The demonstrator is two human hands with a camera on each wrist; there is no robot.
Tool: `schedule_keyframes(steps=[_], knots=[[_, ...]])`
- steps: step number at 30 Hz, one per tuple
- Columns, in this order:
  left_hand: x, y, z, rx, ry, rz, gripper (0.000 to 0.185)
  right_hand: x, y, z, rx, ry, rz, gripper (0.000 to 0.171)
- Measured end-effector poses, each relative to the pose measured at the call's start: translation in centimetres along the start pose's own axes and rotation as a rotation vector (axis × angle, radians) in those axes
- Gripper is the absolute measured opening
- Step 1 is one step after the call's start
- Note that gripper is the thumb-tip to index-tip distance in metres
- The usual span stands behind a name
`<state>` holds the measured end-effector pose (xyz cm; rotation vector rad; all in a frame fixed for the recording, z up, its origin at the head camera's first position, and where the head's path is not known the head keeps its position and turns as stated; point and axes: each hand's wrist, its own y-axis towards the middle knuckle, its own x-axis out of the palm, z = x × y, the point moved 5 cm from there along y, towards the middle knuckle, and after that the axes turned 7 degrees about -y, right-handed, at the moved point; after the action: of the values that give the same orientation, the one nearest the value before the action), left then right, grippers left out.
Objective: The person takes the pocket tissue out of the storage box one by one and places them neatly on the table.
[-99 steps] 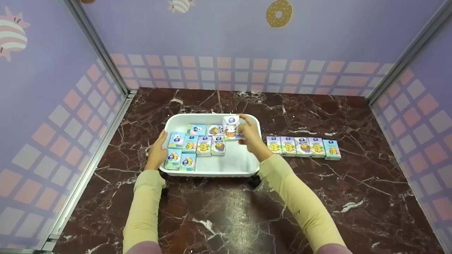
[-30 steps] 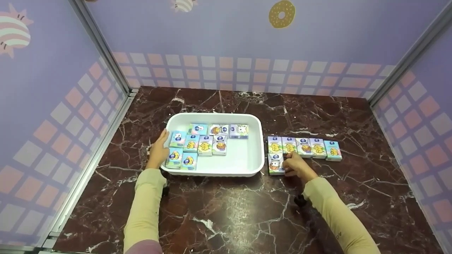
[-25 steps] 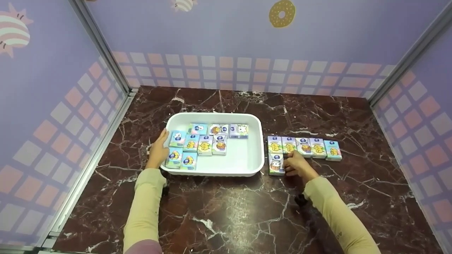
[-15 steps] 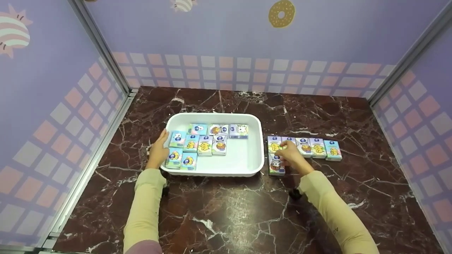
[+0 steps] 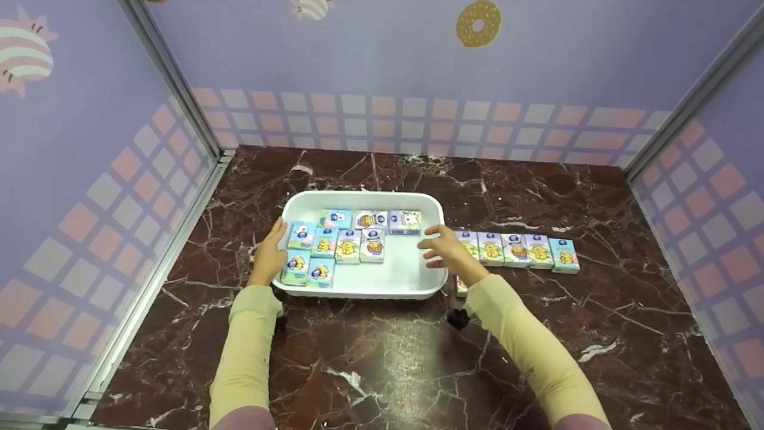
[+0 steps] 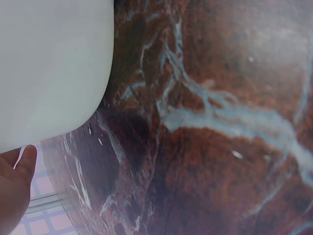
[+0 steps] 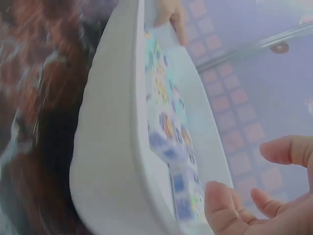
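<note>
Head view: right hand, fingers loose, over tray; left hand steadies its rim.

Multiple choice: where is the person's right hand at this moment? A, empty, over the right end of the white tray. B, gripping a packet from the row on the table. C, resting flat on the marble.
A: the right hand hovers empty, fingers spread, above the white tray.

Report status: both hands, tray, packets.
Left hand rests on white tray left rim, fingers straight. Right hand open, empty, above tray's right edge. Packets in tray; row on table. Nothing blocking.
</note>
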<state>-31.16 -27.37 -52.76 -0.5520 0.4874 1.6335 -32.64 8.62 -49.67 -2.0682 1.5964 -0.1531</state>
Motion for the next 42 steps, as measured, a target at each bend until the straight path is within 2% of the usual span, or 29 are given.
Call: schedule_keyframes(steps=[7,14,23,27,32,38,42], knots=[[0.0,0.0,-0.1,-0.018,-0.020,-0.006,0.072,3.3,1.3,0.2,0.062,0.145,-0.062,0.051],[0.1,0.2,-0.1,-0.017,-0.039,-0.012,0.072,5.6,2.2,0.4,0.177,0.331,-0.096,0.048],[-0.1,0.1,0.1,0.005,-0.035,-0.002,0.072,7.6,3.0,0.0,0.238,0.493,-0.101,0.074],[-0.2,0.0,0.1,0.006,-0.031,0.006,0.072,8.2,3.4,0.3,0.248,0.520,-0.100,0.078],[-0.1,0.0,-0.2,-0.004,-0.047,-0.002,0.072,8.6,3.8,0.9,0.260,0.498,-0.095,0.078],[0.0,0.0,-0.3,-0.008,-0.053,-0.009,0.072,8.9,4.1,1.2,0.265,0.487,-0.102,0.069],[0.0,0.1,-0.3,-0.009,-0.039,0.002,0.073,9.1,4.5,1.4,0.298,0.494,-0.074,0.061]])
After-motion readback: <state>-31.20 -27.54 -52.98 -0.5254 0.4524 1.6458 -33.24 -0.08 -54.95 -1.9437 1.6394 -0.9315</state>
